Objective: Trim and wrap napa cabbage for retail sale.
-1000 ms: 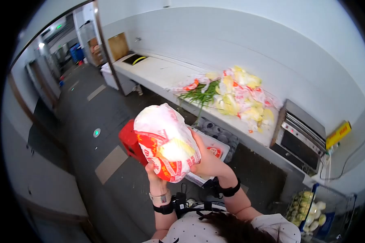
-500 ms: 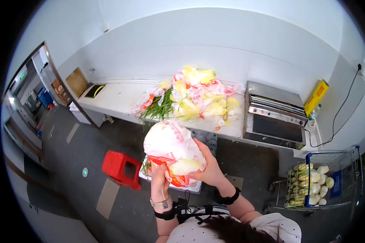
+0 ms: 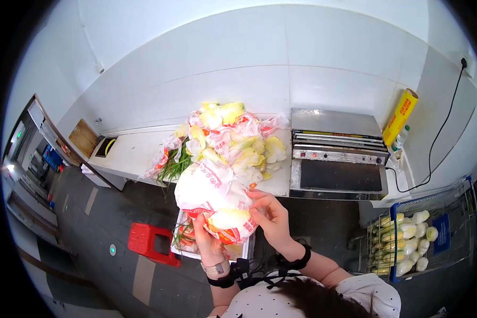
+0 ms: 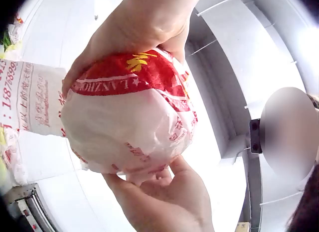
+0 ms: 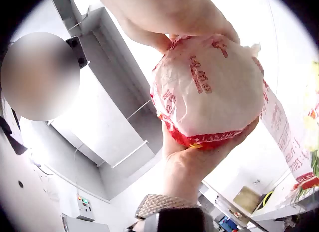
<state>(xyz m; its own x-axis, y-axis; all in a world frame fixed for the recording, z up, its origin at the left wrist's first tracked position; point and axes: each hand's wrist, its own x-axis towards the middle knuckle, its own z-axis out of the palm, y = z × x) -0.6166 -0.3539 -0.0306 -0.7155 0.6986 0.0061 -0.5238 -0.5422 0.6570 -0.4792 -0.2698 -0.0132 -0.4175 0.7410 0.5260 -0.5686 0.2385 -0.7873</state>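
A cabbage in a white wrapper with red print is held up in front of the person, its pale yellow side showing through an opening. The left hand grips it from the lower left, thumb on the front and fingers beneath. At the right side, the right hand pinches the wrapper with bent fingers. In the left wrist view, the right hand is at the wrapped bundle's lower end, and a loose printed flap sticks out sideways.
On the counter lie a pile of yellow leaves and torn wrappers, green stalks and a wrapping machine. Below are a white crate and a red stool. A wire cart holding vegetables stands at right.
The head view has turned right, toward the counter. The cabbage has come over the crate and counter edge. The right hand has shifted from clasping the cabbage's side to pinching its wrapper.
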